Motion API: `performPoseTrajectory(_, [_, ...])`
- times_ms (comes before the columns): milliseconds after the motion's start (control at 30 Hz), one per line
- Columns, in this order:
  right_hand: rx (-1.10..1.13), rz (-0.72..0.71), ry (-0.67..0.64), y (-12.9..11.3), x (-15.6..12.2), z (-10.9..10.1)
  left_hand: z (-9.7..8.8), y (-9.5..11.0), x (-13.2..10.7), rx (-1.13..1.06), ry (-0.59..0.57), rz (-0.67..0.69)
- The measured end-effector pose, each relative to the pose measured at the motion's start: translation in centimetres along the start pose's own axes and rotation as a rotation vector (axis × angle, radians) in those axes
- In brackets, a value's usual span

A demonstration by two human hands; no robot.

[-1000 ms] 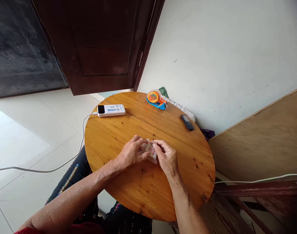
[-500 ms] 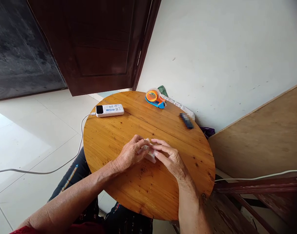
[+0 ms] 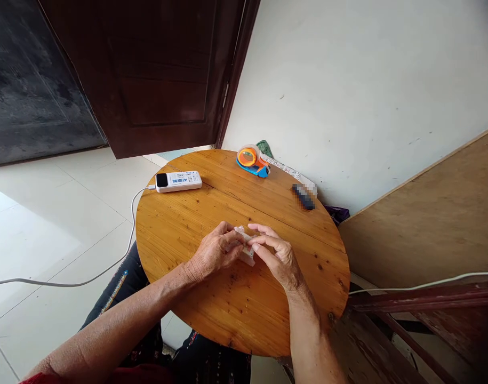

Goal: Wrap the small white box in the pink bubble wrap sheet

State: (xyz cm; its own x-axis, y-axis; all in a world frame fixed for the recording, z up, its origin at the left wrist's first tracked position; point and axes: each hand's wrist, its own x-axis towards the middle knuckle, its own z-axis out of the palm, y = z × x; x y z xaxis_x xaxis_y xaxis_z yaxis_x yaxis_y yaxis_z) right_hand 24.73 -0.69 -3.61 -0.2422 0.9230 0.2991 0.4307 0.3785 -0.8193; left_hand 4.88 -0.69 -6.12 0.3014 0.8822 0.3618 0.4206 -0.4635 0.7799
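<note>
My left hand [image 3: 214,250] and my right hand [image 3: 278,257] meet near the middle of a round wooden table [image 3: 196,314]. Between their fingertips is a small pale packet [image 3: 247,255] with a pinkish mark, resting on the tabletop and mostly covered by the fingers. Both hands curl around it, the left from the left side and the right from the right, fingers pinched on its edges.
A white power bank [image 3: 178,181] lies at the table's far left with a white cable [image 3: 68,280] running down over the tiled floor. An orange and blue tape dispenser [image 3: 250,160] and a dark small object [image 3: 303,196] sit near the wall. A dark door stands behind.
My right hand shifted from lying flatter over the packet to pinching it with raised fingers. The left hand stayed on the packet. The view drifted slightly.
</note>
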Motion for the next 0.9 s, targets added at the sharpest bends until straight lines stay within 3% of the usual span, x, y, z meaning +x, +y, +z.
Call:
performPoseTrajectory(167, [0.177, 0.078, 0.061, 1.2, -0.3, -0.7, -0.4, 0.1, -0.1, -0.078, -0.041, 0.009])
performPoseTrajectory(333, [0.092, 0.149, -0.155, 1.1, -0.6, -0.7, 0.1, -0.2, 0.0, -0.021, -0.045, -0.016])
performPoseTrajectory(400, [0.027, 0.151, -0.174, 0.7, -0.7, -0.3, 0.4, -0.2, 0.1, 0.01, -0.038, -0.023])
performPoseTrajectory(600, [-0.065, 0.115, -0.107, 0.5, -0.4, 0.5, 0.9, 0.0, 0.4, 0.116, -0.011, 0.017])
performPoseTrajectory(767, [-0.041, 0.114, -0.113, 0.7, -0.4, -0.2, 0.5, 0.0, 0.3, 0.105, -0.043, 0.0])
performPoseTrajectory(900, [0.012, 0.079, -0.014, 0.5, -0.4, -0.8, 0.0, 0.0, 0.0, 0.055, -0.052, -0.011])
